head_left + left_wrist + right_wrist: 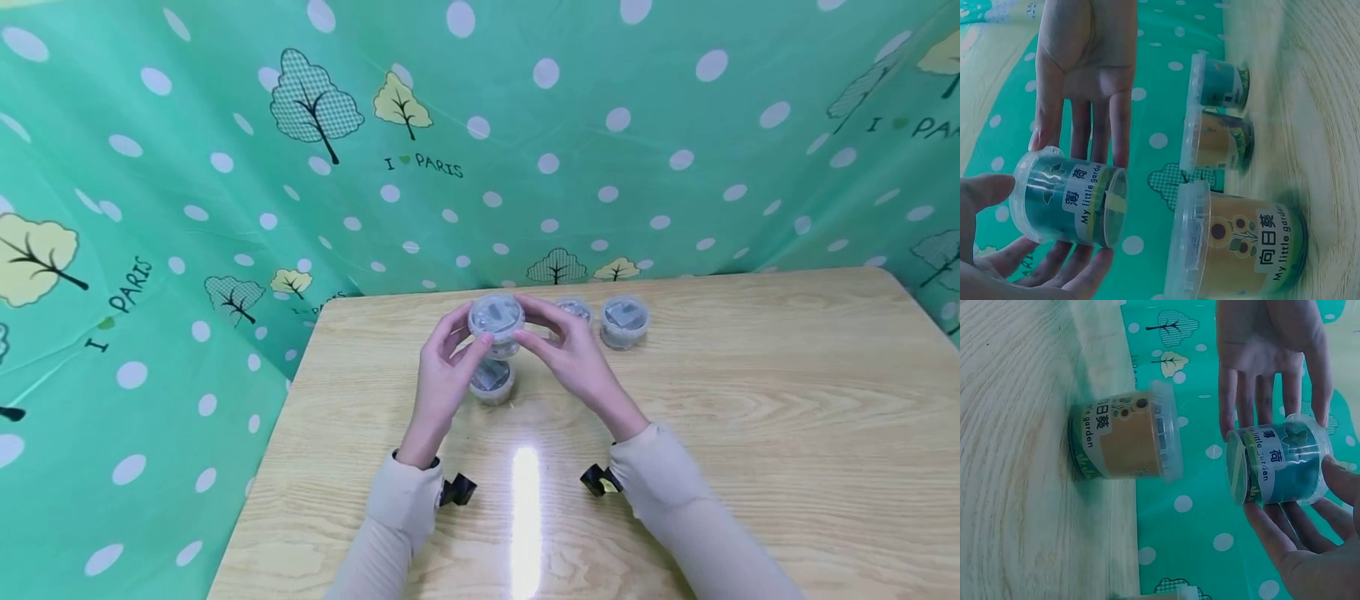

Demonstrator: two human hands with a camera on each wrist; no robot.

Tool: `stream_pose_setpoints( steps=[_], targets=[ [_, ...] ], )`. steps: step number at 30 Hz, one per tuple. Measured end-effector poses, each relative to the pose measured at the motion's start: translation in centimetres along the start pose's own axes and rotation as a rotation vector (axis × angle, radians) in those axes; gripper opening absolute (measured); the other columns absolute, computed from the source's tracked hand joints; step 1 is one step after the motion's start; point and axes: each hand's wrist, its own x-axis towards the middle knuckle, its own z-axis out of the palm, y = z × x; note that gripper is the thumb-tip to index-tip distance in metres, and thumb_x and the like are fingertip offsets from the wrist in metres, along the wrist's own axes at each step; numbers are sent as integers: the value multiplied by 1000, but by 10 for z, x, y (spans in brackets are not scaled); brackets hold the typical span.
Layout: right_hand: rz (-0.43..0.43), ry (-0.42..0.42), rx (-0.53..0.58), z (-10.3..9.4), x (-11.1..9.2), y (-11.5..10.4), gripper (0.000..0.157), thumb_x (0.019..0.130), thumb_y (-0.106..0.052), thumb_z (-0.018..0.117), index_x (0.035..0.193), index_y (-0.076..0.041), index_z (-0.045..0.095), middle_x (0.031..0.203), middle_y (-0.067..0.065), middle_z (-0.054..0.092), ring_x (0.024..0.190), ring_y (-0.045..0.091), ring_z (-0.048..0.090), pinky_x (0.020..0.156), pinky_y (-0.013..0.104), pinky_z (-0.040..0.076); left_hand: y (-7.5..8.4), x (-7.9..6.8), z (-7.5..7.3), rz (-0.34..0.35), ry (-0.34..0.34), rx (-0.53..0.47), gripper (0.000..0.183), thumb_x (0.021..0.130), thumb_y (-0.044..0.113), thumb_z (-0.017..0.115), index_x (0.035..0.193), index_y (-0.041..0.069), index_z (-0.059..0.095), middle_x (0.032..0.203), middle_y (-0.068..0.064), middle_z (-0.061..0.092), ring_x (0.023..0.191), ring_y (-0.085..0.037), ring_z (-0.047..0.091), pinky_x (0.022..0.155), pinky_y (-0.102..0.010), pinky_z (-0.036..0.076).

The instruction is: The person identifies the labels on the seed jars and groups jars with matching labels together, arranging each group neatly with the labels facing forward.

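Note:
A small clear-lidded plastic cup (497,315) with a teal "My little garden" label is held above the table between both hands. My left hand (442,371) grips its left side, thumb near the lid's rim and fingers along the wall. From the other side my right hand (573,354) holds it the same way. The left wrist view shows the teal label of this cup (1072,200) plainly. Below and just nearer than it, an orange-labelled cup with sunflowers (492,382) stands on the table, touched by neither hand.
Two more lidded cups stand near the table's back edge: one (576,309) partly behind my right hand, another (625,322) to its right. The wooden table (750,417) meets a green dotted cloth (525,150) at the back and left.

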Motion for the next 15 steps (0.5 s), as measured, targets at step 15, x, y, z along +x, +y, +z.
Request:
stream_pose_setpoints(
  steps=[15],
  targets=[
    [48,25,18,10,11,13,52,95,-11,65,144,-5,48,146,12,51,132,27,50,105,33,50,-10,12,1,0,13,28,48,95,6,64,141,1,48,137,-19,54,130,-31,52,110,-46,46]
  ],
)
